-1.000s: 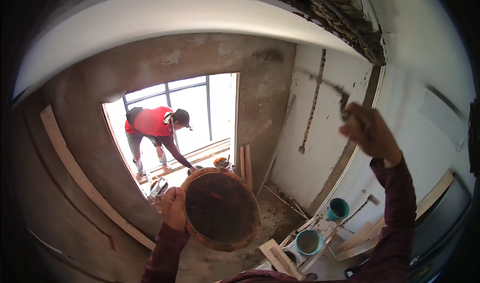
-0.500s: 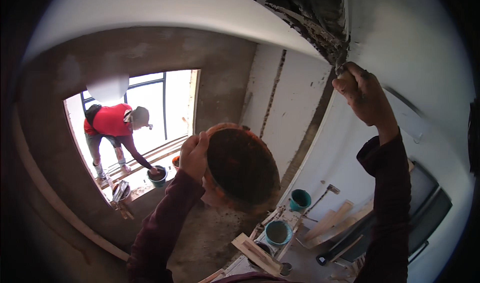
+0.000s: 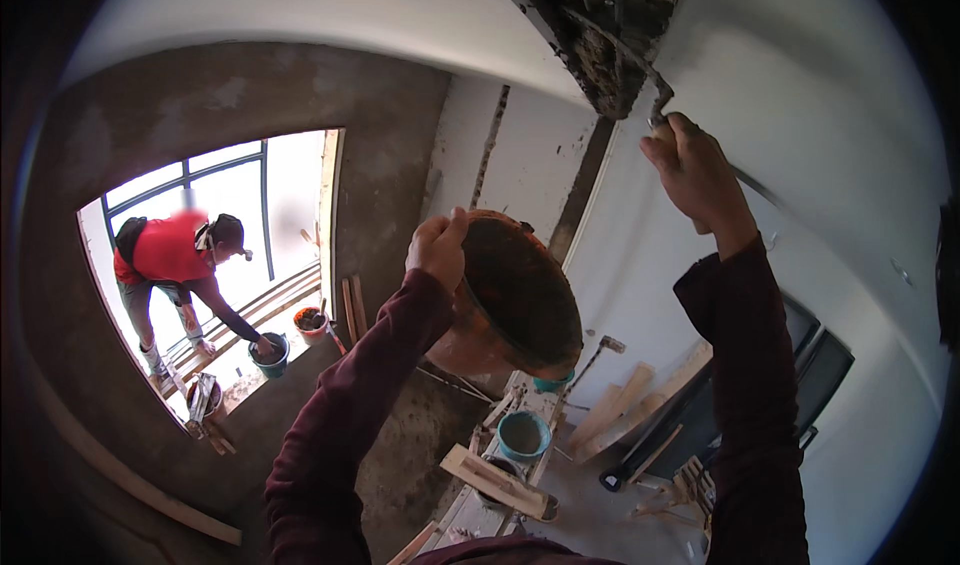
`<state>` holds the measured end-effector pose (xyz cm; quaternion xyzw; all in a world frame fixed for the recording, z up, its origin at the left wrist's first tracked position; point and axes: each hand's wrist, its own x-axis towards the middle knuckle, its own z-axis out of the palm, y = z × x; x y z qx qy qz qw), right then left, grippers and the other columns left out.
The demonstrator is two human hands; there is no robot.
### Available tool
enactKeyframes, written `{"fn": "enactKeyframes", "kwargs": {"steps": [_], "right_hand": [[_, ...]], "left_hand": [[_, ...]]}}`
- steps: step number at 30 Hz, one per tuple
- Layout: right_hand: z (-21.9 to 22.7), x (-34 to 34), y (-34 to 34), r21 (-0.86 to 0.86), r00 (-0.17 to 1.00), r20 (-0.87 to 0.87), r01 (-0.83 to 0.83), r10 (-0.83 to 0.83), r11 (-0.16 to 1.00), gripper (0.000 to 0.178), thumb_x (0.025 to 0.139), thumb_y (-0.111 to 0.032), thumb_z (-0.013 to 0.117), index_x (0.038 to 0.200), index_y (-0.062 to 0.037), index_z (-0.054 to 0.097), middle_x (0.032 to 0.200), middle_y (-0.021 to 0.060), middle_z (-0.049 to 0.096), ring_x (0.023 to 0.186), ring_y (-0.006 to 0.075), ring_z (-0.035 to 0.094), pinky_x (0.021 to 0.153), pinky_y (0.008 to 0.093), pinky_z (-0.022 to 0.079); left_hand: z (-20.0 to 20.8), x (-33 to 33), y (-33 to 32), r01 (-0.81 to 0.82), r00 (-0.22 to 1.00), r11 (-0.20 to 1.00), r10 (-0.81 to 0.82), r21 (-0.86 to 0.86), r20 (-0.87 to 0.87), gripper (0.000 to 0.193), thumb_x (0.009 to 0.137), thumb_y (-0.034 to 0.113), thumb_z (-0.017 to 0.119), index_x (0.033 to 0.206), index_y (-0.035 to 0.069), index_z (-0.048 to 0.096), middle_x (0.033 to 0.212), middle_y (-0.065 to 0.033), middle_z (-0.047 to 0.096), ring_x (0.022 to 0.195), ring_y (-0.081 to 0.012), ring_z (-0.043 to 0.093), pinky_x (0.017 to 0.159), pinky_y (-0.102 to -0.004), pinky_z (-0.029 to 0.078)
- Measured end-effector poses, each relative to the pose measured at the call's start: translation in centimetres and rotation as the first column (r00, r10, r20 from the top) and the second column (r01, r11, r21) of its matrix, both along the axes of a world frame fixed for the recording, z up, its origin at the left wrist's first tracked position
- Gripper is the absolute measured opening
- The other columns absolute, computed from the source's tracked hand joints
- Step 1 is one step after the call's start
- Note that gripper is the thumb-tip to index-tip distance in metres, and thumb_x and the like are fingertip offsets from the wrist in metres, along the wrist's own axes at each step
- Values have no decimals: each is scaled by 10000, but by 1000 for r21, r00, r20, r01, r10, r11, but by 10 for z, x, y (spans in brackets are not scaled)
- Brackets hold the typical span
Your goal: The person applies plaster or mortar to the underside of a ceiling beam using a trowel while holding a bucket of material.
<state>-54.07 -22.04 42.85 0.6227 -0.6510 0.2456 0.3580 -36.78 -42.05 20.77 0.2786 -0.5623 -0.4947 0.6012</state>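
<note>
My left hand (image 3: 437, 248) grips the rim of an orange bucket (image 3: 505, 300), held up at chest height and tilted so its dark, mortar-stained inside faces me. My right hand (image 3: 698, 172) is raised overhead and closed on the handle of a trowel (image 3: 640, 70). The trowel's blade reaches into a rough, dark gap (image 3: 590, 20) in the ceiling where plaster is broken away. Both forearms wear dark red sleeves.
A person in a red top (image 3: 175, 265) bends by the bright window (image 3: 215, 255), one hand at a teal bucket (image 3: 270, 355). Below me are another teal bucket (image 3: 523, 435), wooden offcuts (image 3: 495, 480), planks (image 3: 625, 410) and a dark panel (image 3: 800, 375) against the white wall.
My view has turned upward and right. The bucket has come up closer to the ceiling gap, and my right hand has moved the trowel into the broken ceiling area.
</note>
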Motion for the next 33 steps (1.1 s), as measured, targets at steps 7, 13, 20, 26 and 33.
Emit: {"fn": "enactKeyframes", "kwargs": {"steps": [7,13,20,26,33], "right_hand": [[-4,11,-31,-152,986,152,-50,74,987,407,896,-320,635,1044,54,575,749,145,625,571,220,605,515,357,500],[-28,12,-54,-271,881,416,-116,225,956,528,805,-273,689,1183,81,583,1002,236,626,952,336,594,818,372,476],[-53,33,-37,-318,757,566,-166,327,934,591,808,-224,678,1281,102,541,863,198,688,731,269,662,707,358,516],[-73,46,-8,-299,762,528,-245,374,922,514,843,-167,669,1269,95,551,794,161,654,643,171,615,622,324,514],[-58,8,29,-59,935,343,-73,89,996,329,934,-281,608,1107,-4,571,726,138,634,625,288,633,592,380,500]], "left_hand": [[28,-41,-28,16,996,1000,-14,-22,93,547,922,517,525,852,-3,677,889,-219,673,908,-364,639,840,-442,470],[101,-42,-44,-75,950,990,107,-118,294,633,928,533,451,1086,-36,677,1177,-301,611,1194,-411,553,1036,-446,407],[162,-32,-46,-207,947,974,222,-88,230,644,922,546,455,1157,-16,663,1249,-243,608,1210,-385,555,1045,-444,409],[179,-24,-45,-261,945,961,274,-93,180,627,924,540,456,1155,-5,663,1245,-223,616,1203,-374,558,1033,-427,420],[161,-34,-58,-246,949,963,263,-114,173,625,930,532,456,1134,-22,661,1213,-250,622,1191,-395,559,1025,-438,421]]}}
